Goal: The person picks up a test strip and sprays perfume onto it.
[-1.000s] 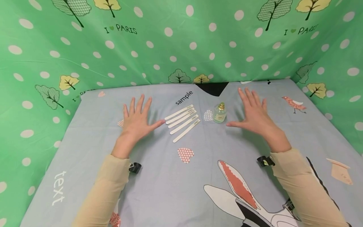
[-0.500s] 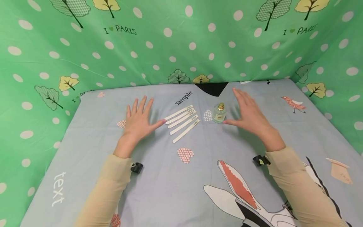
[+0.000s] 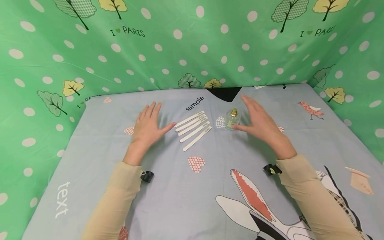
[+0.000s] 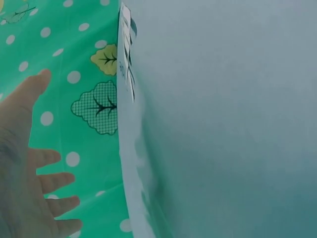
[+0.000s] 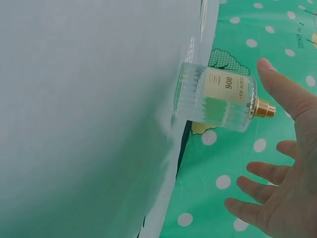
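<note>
A ribbed glass perfume bottle (image 3: 232, 119) with a gold spray neck stands upright right of centre; its label shows in the right wrist view, where the bottle (image 5: 218, 96) appears sideways. Beside it, my right hand (image 3: 262, 125) hovers with fingers extended and thumb apart, the thumb overlapping the bottle's lower edge in the head view. Several white paper test strips (image 3: 193, 130) lie fanned out left of the bottle. My left hand (image 3: 147, 128) is spread left of the strips, its thumb tip close to their ends. Neither hand holds anything.
A grey-blue printed cloth (image 3: 168, 200) covers the table. Behind and at both sides hangs a green dotted curtain (image 3: 165, 43). Small black devices, one on the left wrist (image 3: 147, 176) and one on the right (image 3: 272, 169), stick out from the sleeves.
My right hand has moved left toward the perfume bottle, its fingers drawing together. My left hand has shifted slightly right, its fingers less spread. The bottle and strips stay put.
</note>
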`<state>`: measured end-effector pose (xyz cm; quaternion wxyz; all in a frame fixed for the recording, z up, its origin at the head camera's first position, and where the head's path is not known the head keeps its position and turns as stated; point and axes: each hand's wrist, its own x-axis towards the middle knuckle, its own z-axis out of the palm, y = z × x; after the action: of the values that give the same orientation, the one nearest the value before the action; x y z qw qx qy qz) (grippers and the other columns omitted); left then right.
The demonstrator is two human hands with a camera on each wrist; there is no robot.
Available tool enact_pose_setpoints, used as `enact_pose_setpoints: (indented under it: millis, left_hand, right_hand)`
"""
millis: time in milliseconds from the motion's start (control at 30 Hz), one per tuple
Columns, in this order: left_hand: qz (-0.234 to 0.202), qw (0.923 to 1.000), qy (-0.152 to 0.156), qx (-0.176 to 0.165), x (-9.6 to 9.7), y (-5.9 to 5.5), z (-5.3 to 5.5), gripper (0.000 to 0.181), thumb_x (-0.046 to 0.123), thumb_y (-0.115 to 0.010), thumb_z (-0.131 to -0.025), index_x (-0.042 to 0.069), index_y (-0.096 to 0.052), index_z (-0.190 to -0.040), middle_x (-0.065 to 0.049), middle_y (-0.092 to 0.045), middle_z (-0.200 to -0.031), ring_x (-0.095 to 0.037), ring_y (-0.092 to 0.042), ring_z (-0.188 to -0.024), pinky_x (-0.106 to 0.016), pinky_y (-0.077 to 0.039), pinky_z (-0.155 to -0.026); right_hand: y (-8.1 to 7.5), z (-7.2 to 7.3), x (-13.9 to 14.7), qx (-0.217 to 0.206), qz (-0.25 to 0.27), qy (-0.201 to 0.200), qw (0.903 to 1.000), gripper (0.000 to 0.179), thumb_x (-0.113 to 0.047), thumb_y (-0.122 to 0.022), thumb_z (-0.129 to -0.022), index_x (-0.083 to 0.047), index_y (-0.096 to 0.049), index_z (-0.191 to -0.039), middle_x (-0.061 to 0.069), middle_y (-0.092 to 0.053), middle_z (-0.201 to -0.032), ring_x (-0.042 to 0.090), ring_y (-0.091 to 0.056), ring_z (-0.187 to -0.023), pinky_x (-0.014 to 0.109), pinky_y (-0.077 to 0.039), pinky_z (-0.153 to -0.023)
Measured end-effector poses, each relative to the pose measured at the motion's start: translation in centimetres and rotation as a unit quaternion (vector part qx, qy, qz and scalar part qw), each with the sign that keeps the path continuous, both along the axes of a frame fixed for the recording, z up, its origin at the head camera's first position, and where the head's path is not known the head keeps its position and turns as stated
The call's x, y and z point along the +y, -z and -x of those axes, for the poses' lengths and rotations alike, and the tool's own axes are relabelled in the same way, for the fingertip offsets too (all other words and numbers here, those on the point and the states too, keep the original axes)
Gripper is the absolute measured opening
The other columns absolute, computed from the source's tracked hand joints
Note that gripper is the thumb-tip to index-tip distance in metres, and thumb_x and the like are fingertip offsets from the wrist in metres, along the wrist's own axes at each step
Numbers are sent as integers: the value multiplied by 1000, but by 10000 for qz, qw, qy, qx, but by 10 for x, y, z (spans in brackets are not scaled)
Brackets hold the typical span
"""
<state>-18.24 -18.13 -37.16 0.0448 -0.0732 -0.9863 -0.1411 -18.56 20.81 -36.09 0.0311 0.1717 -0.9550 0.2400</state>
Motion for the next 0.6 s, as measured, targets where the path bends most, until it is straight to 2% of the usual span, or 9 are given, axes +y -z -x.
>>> enact_pose_setpoints:
  millis: [200, 400, 600]
  left_hand:
    - [-205, 9997, -10, -91, 1, 0, 1, 101, 71, -58, -86, 14, -20, -160, -15, -23, -165, -38, -23, -152, -53, -22, -124]
    - [-359, 9990, -98, -236, 3, 1, 3, 101, 73, -58, -85, 16, -20, -160, -13, -24, -165, -37, -25, -151, -55, -28, -121]
    - [-463, 9985, -147, -239, 6, 1, 4, 98, 69, -62, -85, 15, -25, -158, -14, -29, -163, -37, -30, -149, -56, -32, -118]
  right_hand:
    - [0, -1, -5, -67, 15, 39, 10000, 108, -38, -83, -80, -13, -15, -160, 20, -25, -163, 41, -24, -150, 58, -24, -121]
    - [3, 0, -9, -169, 65, 103, 9998, 107, -38, -83, -81, -14, -15, -160, 22, -27, -161, 42, -27, -149, 59, -27, -119]
    - [5, 0, -12, -304, 187, 146, 9993, 106, -34, -83, -81, -11, -15, -160, 24, -28, -160, 43, -27, -148, 60, -27, -119]
